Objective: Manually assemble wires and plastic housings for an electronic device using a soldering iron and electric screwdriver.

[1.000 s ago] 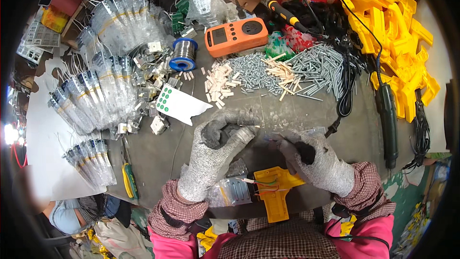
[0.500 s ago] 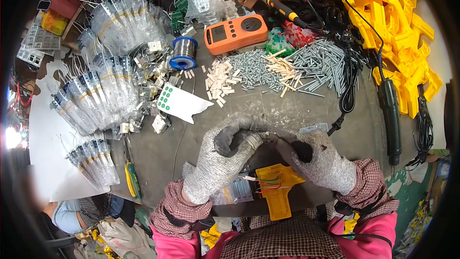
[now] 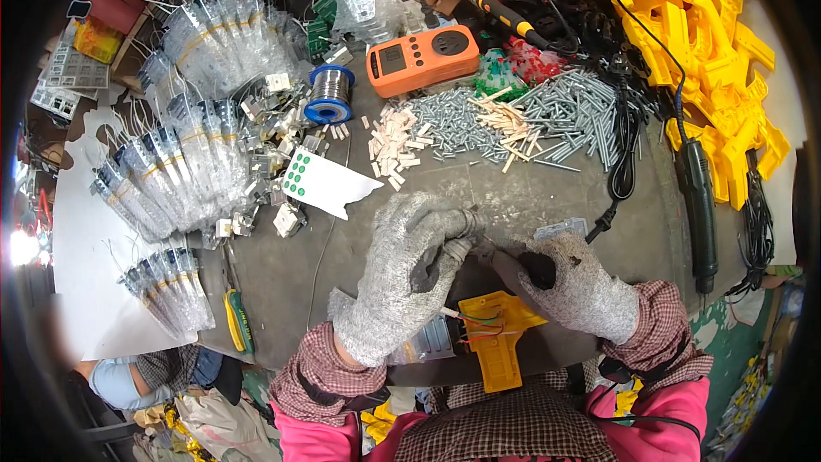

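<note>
My left hand [image 3: 409, 269] and my right hand [image 3: 569, 284], both in grey knit gloves with darkened fingers, meet tip to tip over the middle of the table. Each is closed in a pinch. Whatever lies between the fingertips is too small and too covered to name. Below them, near the table's front edge, rests a yellow plastic housing [image 3: 499, 364] with a T-like outline. Thin red and green wires [image 3: 481, 320] run across it. Beside it, partly under my left wrist, lies a clear bag [image 3: 432, 340] with a bluish-grey panel.
Bagged panels with wires [image 3: 162, 158] fill the left. A solder spool [image 3: 330, 90], an orange meter [image 3: 423, 62], pale sticks [image 3: 395, 139] and screws [image 3: 569, 111] lie at the back. Yellow housings [image 3: 701, 60] and a dark corded screwdriver [image 3: 697, 214] are right, a yellow-green-handled tool [image 3: 239, 321] left.
My left hand has turned and its fingers have curled in, closing the gap that showed between thumb and fingers. The small pale piece at the fingertips is now hidden. My right hand stays nearly still.
</note>
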{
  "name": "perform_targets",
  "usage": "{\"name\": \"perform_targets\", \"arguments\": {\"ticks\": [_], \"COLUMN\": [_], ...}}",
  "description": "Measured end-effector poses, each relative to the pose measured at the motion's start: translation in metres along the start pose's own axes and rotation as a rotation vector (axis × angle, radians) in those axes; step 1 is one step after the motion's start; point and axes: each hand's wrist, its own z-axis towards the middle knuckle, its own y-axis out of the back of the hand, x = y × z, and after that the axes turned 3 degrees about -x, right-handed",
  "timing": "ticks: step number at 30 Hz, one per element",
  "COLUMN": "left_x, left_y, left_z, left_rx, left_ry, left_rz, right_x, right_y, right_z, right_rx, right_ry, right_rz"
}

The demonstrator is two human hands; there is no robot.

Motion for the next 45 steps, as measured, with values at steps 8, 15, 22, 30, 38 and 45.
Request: {"name": "perform_targets", "arguments": {"ticks": [8,15,22,30,38,45], "left_x": [0.000,0.008,-0.002,-0.004,-0.001,-0.006], "left_y": [-0.001,-0.006,-0.002,-0.004,-0.011,0.007], "left_z": [-0.003,-0.008,0.003,-0.001,-0.003,0.002], "left_rx": [0.043,0.142,0.274,0.239,0.194,0.251], "left_ry": [0.059,0.073,0.365,0.409,0.193,0.573], "left_rz": [-0.064,-0.239,-0.607,-0.677,-0.764,-0.749], "right_x": [0.003,0.001,0.003,-0.003,0.001,0.003], "right_y": [0.002,0.005,0.035,0.028,0.037,0.030], "right_z": [-0.001,-0.005,0.011,-0.002,0.003,0.010], "right_rx": [-0.096,0.055,0.246,0.283,0.350,0.328], "right_ry": [0.068,-0.037,-0.163,-0.284,-0.400,-0.430], "right_rz": [-0.042,-0.116,0.241,0.226,0.696,0.874]}}
